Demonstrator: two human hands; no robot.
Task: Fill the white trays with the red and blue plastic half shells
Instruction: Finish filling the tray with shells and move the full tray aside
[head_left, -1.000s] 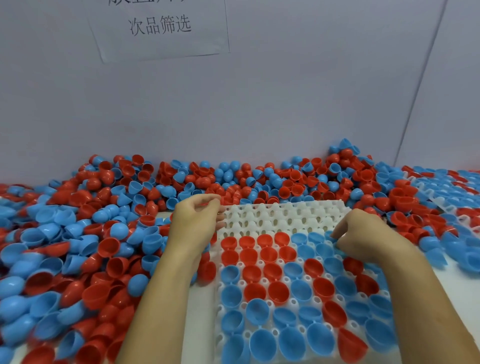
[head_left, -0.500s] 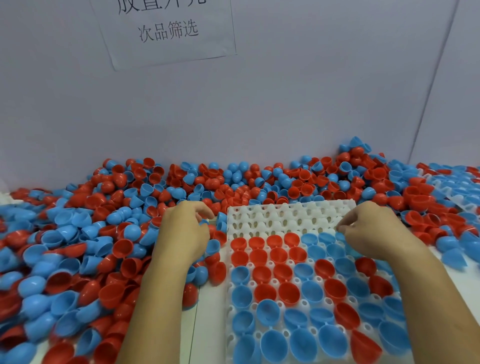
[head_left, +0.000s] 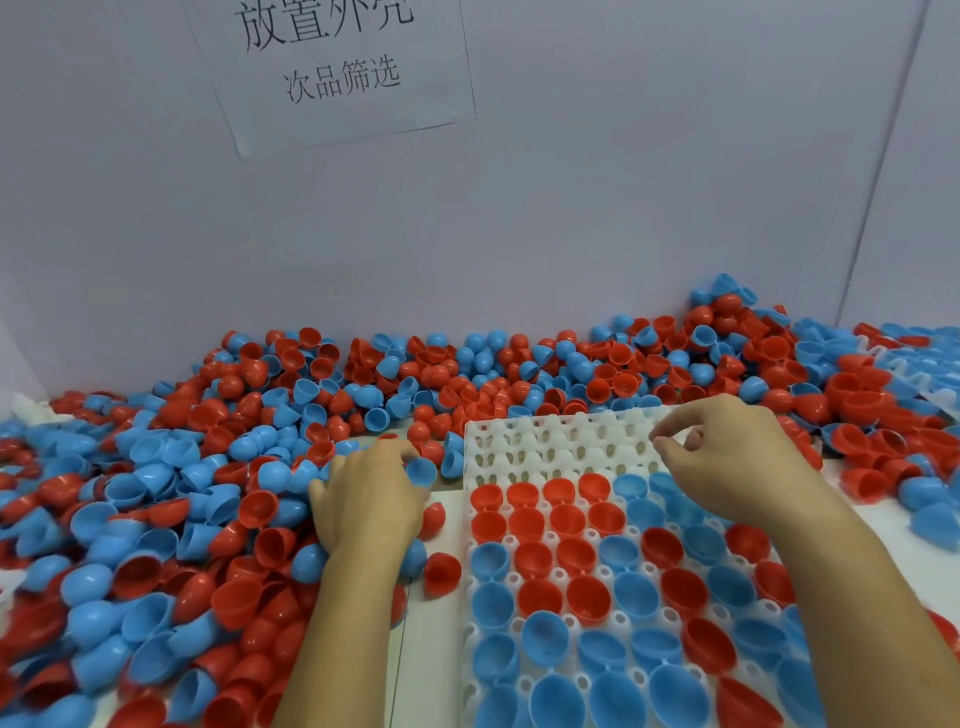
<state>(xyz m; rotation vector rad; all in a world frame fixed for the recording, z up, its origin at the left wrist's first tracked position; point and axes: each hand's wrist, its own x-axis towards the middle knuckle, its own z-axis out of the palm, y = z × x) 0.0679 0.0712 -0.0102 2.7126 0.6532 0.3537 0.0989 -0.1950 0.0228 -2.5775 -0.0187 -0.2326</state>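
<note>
- Down goes the left hand (head_left: 366, 499) from the tray's far left corner into the loose heap, while the right hand (head_left: 727, 457) has lifted off the blue row toward the far right cells.
- Left hand lies palm down on the heap of red and blue plastic half shells (head_left: 218, 467), fingers curled into it, a blue half shell (head_left: 421, 472) right at the fingertips; whether it is actually gripped, I cannot tell.
- Right hand hovers above the white moulded plastic tray (head_left: 550, 441), thumb and forefinger pinched together; whether anything sits between them is not visible.
- Tray sits on the white bench (head_left: 431, 649), just right of the left hand: near rows packed with red and blue shells, open side up, the far three rows bare.
- Shells bank up against the grey wall (head_left: 623, 208), which carries a printed paper sign (head_left: 337, 73).
- More white trays (head_left: 930, 374) lie half-buried at far right.
</note>
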